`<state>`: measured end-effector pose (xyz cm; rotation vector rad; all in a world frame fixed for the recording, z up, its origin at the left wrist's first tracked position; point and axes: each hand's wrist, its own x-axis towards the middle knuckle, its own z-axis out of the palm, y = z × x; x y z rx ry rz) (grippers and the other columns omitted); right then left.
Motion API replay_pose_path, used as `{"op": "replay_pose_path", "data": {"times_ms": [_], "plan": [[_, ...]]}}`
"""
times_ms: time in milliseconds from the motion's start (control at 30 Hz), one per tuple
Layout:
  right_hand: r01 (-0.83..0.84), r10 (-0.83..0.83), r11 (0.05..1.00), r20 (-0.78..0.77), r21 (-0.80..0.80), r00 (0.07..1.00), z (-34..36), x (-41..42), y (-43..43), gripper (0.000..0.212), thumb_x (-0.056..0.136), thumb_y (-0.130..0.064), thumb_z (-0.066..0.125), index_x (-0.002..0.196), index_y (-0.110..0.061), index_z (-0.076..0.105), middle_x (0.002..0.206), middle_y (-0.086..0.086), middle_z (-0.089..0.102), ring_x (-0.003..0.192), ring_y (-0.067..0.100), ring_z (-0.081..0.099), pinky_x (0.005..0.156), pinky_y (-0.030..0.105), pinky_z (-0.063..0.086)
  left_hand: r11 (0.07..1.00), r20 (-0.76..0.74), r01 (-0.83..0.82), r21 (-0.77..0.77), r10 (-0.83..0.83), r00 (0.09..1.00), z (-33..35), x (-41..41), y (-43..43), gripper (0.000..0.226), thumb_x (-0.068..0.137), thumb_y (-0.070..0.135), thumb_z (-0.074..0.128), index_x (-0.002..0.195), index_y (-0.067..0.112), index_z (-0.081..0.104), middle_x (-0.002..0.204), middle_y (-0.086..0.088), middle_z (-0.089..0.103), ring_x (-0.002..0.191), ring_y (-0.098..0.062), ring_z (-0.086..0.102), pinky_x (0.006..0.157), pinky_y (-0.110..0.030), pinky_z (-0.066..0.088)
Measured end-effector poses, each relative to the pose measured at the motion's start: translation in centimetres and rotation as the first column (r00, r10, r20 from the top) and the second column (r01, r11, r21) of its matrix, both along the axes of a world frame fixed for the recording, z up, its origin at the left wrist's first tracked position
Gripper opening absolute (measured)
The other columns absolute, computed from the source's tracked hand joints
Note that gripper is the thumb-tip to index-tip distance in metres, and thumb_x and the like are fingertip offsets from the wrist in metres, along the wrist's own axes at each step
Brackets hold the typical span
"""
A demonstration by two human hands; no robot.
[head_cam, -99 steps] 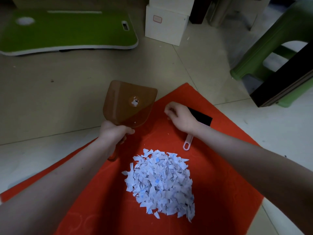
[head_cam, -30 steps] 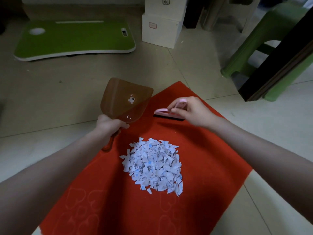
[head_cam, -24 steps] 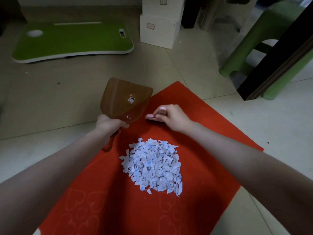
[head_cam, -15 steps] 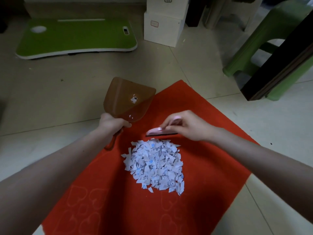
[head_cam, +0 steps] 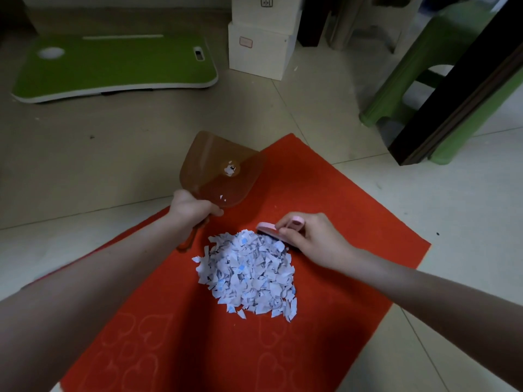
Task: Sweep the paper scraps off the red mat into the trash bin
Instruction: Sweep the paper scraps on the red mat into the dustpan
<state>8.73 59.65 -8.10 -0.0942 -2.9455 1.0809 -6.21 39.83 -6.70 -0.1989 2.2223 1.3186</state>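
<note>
At frame centre on the red mat (head_cam: 325,193): paper scraps (head_cam: 249,274) heaped, right hand (head_cam: 307,239) gripping pink brush (head_cam: 268,230) touching heap's upper edge. Upper left, apart: left hand (head_cam: 192,207) clasping brown dustpan (head_cam: 223,171), raised. Trash bin unseen.

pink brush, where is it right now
In the head view, the pink brush is in the right hand, at the far right edge of the paper scraps.

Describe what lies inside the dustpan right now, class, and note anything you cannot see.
Inside the dustpan, held by the left hand, lie only a few scraps: a small white clump near the middle and a couple of bits near its edge. The hand covers the handle end, so anything there is hidden.
</note>
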Motion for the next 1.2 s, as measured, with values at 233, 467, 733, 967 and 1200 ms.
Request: {"op": "replay_pose_path", "data": {"times_ms": [233,467,733,967,1200], "plan": [[0.235,-0.240,0.971,-0.162,-0.047,0.957,0.9,-0.2,2.5,0.012,0.089,-0.013,0.062,0.093,-0.019,0.070,0.082,-0.010,0.068,0.072,-0.002,0.059,0.066,0.014,0.040,0.999,-0.003,0.033,0.005,-0.033,0.999,0.0,0.6,0.6,0.027,0.068,-0.003,0.079,0.081,0.007,0.057,0.070,-0.010,0.057,0.055,-0.019,0.051,0.052,-0.027,0.044],[0.231,-0.227,0.973,-0.148,0.004,0.962,0.5,-2.5,2.4,0.017,0.091,-0.023,0.058,0.090,-0.011,0.069,0.083,-0.002,0.071,0.072,0.010,0.061,0.066,0.005,0.037,0.999,-0.017,0.048,0.004,-0.048,0.999,0.1,0.2,0.8,0.026,0.069,-0.004,0.078,0.075,0.008,0.056,0.064,-0.009,0.054,0.049,-0.017,0.047,0.037,-0.021,0.041],[0.034,-0.038,0.996,-0.047,-0.078,0.998,2.5,-1.2,1.6,0.011,0.087,-0.015,0.065,0.091,-0.023,0.070,0.087,-0.006,0.072,0.081,0.013,0.066,0.075,0.031,0.049,1.000,-0.041,-0.001,0.005,0.001,0.999,0.4,-1.1,-0.1,0.027,0.067,-0.002,0.080,0.074,0.009,0.056,0.059,-0.008,0.053,0.036,-0.012,0.046,0.044,-0.025,0.041],[0.287,-0.275,0.955,-0.147,0.069,0.950,0.8,-4.4,4.3,0.009,0.089,-0.012,0.059,0.087,-0.013,0.068,0.089,-0.003,0.071,0.084,0.017,0.065,0.075,0.026,0.045,1.000,-0.022,-0.030,0.002,0.030,0.999,-0.1,-1.0,-0.5,0.028,0.068,-0.004,0.078,0.072,0.009,0.054,0.061,-0.008,0.053,0.038,-0.014,0.046,0.044,-0.025,0.041],[0.017,-0.018,0.999,-0.031,-0.037,0.999,1.0,-3.3,0.9,0.007,0.087,-0.019,0.063,0.089,-0.020,0.070,0.078,-0.008,0.068,0.068,0.004,0.059,0.066,0.021,0.042,1.000,-0.018,-0.016,-0.005,0.016,1.000,-0.3,-0.8,0.1,0.030,0.067,-0.004,0.079,0.069,0.009,0.052,0.056,-0.008,0.050,0.023,-0.005,0.038,0.031,-0.016,0.034]]}}
